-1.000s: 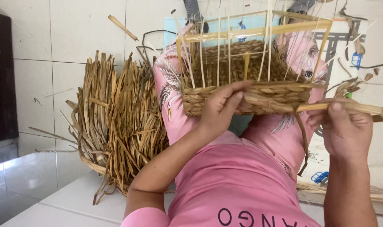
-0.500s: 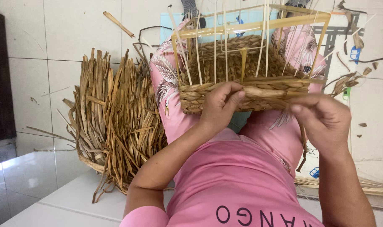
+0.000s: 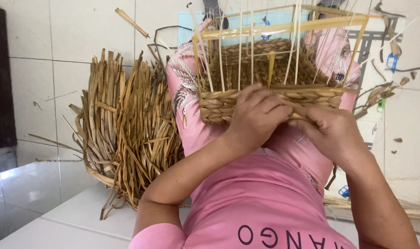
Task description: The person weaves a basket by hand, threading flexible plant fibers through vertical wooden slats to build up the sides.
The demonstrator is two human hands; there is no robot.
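Observation:
A half-woven straw basket with a thin wooden frame and upright stakes rests on my lap, over pink patterned trousers. My left hand presses against its near woven wall, fingers curled over the rim. My right hand sits just to the right, pinching a flat straw strand against the same wall. The two hands touch each other. The basket's woven bottom shows between the stakes.
A big bundle of dry straw strips lies on the white tiled floor to my left. A dark panel stands at the far left. Loose straw scraps and a small blue object lie to the right, near a teal mat.
My right hand has moved left from the end of the outstretched strand to the basket wall, meeting my left hand. The strand no longer sticks out to the right.

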